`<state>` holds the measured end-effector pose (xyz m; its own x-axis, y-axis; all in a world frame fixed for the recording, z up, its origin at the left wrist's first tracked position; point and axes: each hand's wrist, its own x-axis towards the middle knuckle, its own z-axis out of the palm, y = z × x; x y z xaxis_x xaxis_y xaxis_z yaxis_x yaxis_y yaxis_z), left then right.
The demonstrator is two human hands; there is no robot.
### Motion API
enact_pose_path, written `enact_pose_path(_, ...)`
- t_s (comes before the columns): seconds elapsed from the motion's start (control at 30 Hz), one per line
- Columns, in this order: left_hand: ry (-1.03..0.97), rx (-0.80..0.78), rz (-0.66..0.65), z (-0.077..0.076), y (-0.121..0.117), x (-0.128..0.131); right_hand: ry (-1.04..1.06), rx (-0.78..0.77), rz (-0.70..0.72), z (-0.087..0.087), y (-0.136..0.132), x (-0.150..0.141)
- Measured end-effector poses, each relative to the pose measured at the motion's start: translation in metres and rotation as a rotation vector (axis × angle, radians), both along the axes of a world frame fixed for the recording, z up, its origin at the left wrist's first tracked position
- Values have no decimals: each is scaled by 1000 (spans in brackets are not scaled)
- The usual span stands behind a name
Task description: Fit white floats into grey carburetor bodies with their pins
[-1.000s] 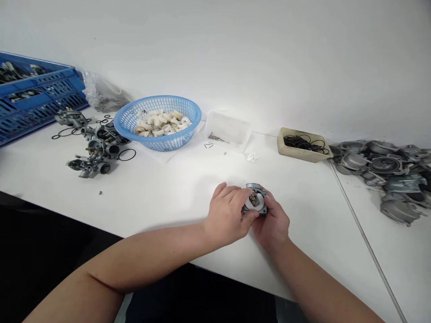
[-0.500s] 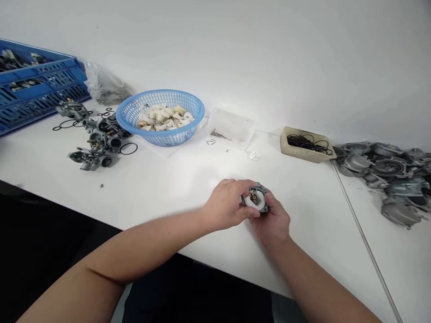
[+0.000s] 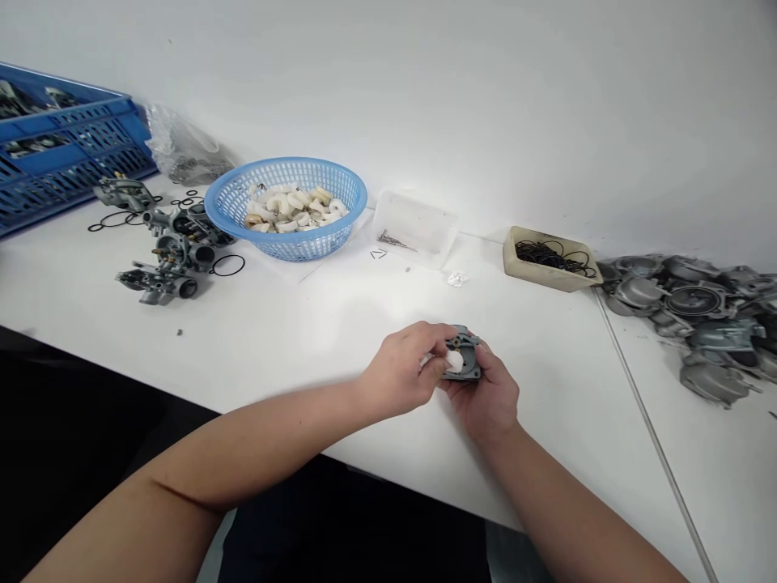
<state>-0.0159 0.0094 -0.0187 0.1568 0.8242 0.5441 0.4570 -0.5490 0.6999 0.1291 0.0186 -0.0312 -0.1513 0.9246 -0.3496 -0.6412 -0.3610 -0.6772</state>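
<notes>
My right hand (image 3: 490, 397) is wrapped around a grey metal carburetor body (image 3: 469, 360), its open side facing up, just above the table. My left hand (image 3: 408, 366) pinches a white plastic carburetor float (image 3: 454, 362) between thumb and fingers. The float is tilted over the cavity of the body, and part of it is hidden by the fingers. Whether it still touches the body inside, I cannot tell.
A blue basket (image 3: 224, 212) holds white and yellowish floats. Beside it are a clear tray (image 3: 434, 231) with small pins and a cream box (image 3: 534, 278) of black rings. Carburetor bodies (image 3: 161, 287) lie left, near a blue crate (image 3: 121, 138); metal bowls (image 3: 713, 380) are piled right.
The white float lay flat in the carburetor body; now my left hand has lifted and tilted it leftward, showing more of the cavity. My right hand keeps its hold.
</notes>
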Motion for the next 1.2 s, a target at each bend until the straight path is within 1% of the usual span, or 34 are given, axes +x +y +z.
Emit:
enact_pose_path(0.07,-54,-50,21,-1,2,0,0,-7,-10,-1,0,0)
enact_pose_path(0.1,-115,-106,25,-1,2,0,-4,-13,-14,-1,0,0)
enact_pose_path(0.13,-198,-191,20,-1,3,0,-12,-18,-12,-1,1,0)
enact_pose_path(0.23,-500,-543,-29,4,7,2,-41,-19,0,-1,1,1)
enact_pose_path(0.3,-660,-746,-51,9,11,2,-53,-7,10,-1,1,1)
enact_pose_path(0.37,-768,-883,-68,13,14,1,-56,5,17,0,0,1)
enact_pose_path(0.43,-840,-957,-87,15,17,-1,-62,7,19,0,0,1)
enact_pose_path(0.53,-919,-1012,-131,15,20,-4,-67,2,17,1,0,0)
enact_pose_path(0.67,-1029,-1107,-236,15,20,-7,-70,0,28,1,0,0)
enact_pose_path(0.8,-1091,-1132,-300,16,18,-10,-54,-27,17,0,1,1)
enact_pose_path(0.87,-1106,-1117,-335,17,17,-11,-53,-39,16,-1,1,1)
enact_pose_path(1.0,-1077,-1024,-399,15,14,-9,-55,-36,24,0,1,2)
enact_pose_path(1.2,-962,-936,-375,15,12,-7,-29,-67,-4,3,1,1)
